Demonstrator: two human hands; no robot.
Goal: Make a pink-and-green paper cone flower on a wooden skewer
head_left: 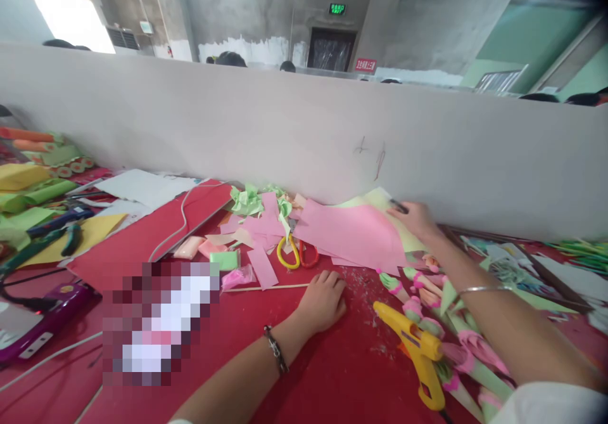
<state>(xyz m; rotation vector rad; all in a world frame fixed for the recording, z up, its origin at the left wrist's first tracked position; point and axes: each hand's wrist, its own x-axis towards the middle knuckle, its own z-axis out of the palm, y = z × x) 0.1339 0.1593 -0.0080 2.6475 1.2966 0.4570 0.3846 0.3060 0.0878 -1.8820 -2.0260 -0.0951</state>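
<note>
My left hand [323,301] rests on the red tabletop with its fingers curled under. A thin pale stick [270,287] runs up to its knuckles; whether the fingers hold anything is hidden. My right hand [417,222] reaches to the foot of the partition, closed on a small dark object [399,206] whose kind I cannot make out. Below it lie a pink paper sheet [351,234] and a pale yellow-green sheet [380,197]. Scissors [288,253] with yellow and red handles lie beyond my left hand. A yellow glue gun [413,348] lies under my right forearm.
Pink-and-green paper flowers [468,341] lie at the right. Crumpled green paper [247,200] and clay packs [225,259] sit at the middle back. A purple power strip [50,319], pliers [71,240] and a blurred-out area are left. A white partition [285,126] stands behind.
</note>
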